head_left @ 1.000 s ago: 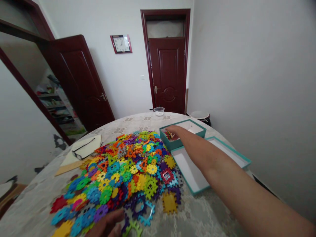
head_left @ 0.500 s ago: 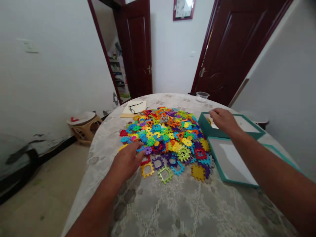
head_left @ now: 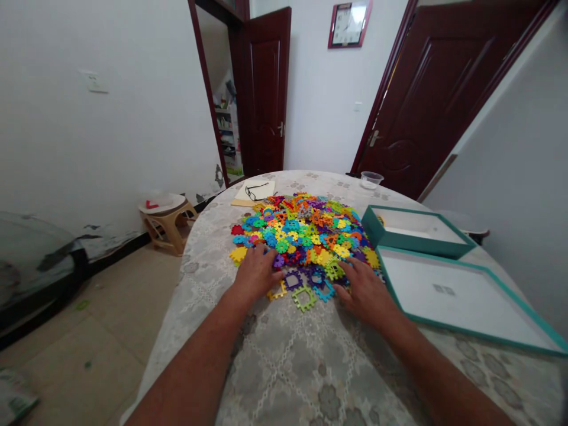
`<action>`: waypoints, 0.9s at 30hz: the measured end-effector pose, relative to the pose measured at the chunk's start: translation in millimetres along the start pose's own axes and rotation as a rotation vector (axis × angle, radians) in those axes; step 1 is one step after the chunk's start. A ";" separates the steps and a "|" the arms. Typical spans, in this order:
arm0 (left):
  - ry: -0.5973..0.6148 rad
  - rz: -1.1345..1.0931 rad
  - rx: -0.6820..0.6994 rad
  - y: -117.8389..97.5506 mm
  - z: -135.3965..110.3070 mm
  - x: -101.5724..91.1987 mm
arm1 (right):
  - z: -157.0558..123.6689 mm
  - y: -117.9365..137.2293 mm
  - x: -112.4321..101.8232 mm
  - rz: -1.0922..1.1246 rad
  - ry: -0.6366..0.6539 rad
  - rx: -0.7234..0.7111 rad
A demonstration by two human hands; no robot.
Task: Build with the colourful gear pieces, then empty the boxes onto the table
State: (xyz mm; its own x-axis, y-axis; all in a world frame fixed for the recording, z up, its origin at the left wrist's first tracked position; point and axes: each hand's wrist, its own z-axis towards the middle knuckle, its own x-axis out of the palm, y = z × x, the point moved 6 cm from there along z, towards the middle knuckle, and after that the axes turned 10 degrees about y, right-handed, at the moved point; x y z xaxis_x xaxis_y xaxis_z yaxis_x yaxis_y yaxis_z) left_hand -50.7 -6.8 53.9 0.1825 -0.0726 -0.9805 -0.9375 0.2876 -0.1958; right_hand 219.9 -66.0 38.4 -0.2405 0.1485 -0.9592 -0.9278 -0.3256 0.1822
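Note:
A heap of colourful plastic building pieces [head_left: 293,228], many shaped like gears and toothed squares, covers the middle of the table. At its front left edge lies my left hand [head_left: 257,271], fingers spread over the pieces. My right hand [head_left: 364,290] rests at the front right edge, fingers apart and touching the pieces near a lime-green one [head_left: 333,270]. Between the hands lie a lime-green square frame [head_left: 304,299], a purple square frame [head_left: 293,280] and a blue frame [head_left: 325,290]. Part of a yellow frame [head_left: 277,291] shows beside my left hand.
A teal box [head_left: 417,247] stands at the right with a small yellow item inside its left end. Its shallow lid [head_left: 444,319] lies in front. Glasses [head_left: 256,190] rest on paper at the back left, and a clear plastic bowl [head_left: 371,180] stands at the back.
My right hand has left the teal box and come down to the front right of the heap. My left hand stays at the heap's front left. The camera view has shifted.

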 end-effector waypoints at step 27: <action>-0.005 -0.132 0.471 -81.0 -18.3 26.7 | 7.3 14.8 12.6 0.048 0.016 -0.148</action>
State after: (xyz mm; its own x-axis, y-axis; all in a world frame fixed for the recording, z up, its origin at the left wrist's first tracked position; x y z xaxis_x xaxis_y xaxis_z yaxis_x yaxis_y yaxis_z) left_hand 24.7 -49.6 43.8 0.2936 -0.1328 -0.9467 -0.6709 0.6768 -0.3030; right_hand 201.1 -62.1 30.6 -0.2777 0.1147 -0.9538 -0.8627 -0.4665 0.1951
